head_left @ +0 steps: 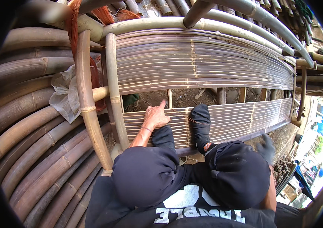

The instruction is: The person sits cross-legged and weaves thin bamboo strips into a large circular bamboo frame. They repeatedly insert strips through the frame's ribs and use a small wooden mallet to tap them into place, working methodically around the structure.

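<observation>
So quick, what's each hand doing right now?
Left hand: open, flat on the slatted bamboo panel, forefinger stretched out, holding nothing.
Right hand: gloved, blurred; cannot be told.

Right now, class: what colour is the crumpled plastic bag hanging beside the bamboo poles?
The plastic bag is translucent white, seen best in the head view, left of the bamboo frame.

Outdoor bamboo workshop: stacked bamboo poles [36, 152]

The slat panel [207, 64] is split bamboo, thin grey-brown strips with a dull sheen, smooth along the grain. Framing poles [87, 95] at nine o'clock are round bamboo, tan and faintly glossy with ringed nodes. A crumpled bag [64, 93] beside them is thin translucent plastic. At five o'clock, a dark matt cloth glove [266, 147] covers the right hand; the left hand [155, 117] is bare.
</observation>
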The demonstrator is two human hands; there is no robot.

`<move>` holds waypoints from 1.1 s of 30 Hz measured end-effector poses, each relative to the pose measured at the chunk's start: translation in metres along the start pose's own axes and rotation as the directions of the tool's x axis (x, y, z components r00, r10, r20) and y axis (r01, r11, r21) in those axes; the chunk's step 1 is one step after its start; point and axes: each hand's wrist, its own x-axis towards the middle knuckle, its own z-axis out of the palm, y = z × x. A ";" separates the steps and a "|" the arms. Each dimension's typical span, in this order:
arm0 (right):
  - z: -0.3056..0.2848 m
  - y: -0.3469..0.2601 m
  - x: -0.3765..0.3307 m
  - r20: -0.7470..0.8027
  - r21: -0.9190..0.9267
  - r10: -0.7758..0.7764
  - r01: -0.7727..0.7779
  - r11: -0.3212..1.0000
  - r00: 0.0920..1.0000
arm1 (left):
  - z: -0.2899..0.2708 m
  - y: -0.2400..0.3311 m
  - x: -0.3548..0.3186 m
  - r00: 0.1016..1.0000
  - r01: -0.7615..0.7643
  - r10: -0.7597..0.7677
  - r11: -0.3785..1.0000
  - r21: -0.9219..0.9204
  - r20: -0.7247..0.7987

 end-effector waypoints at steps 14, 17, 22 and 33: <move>0.195 -0.298 0.112 0.488 -0.102 -0.544 0.663 0.742 0.683 | -0.004 0.004 0.008 0.986 0.091 -0.093 0.996 0.021 0.139; 0.199 -0.284 0.116 0.669 -0.040 -0.327 0.472 0.881 0.667 | -0.004 0.004 0.008 0.985 0.089 -0.092 0.996 0.033 0.145; 0.176 -0.283 0.117 0.705 0.283 -0.490 0.431 0.857 0.512 | -0.002 0.002 0.009 0.989 0.070 -0.071 0.997 0.014 0.130; 0.145 -0.320 0.152 0.599 0.246 -0.482 0.426 0.871 0.640 | -0.011 0.010 0.002 0.985 0.015 -0.031 0.996 0.093 0.167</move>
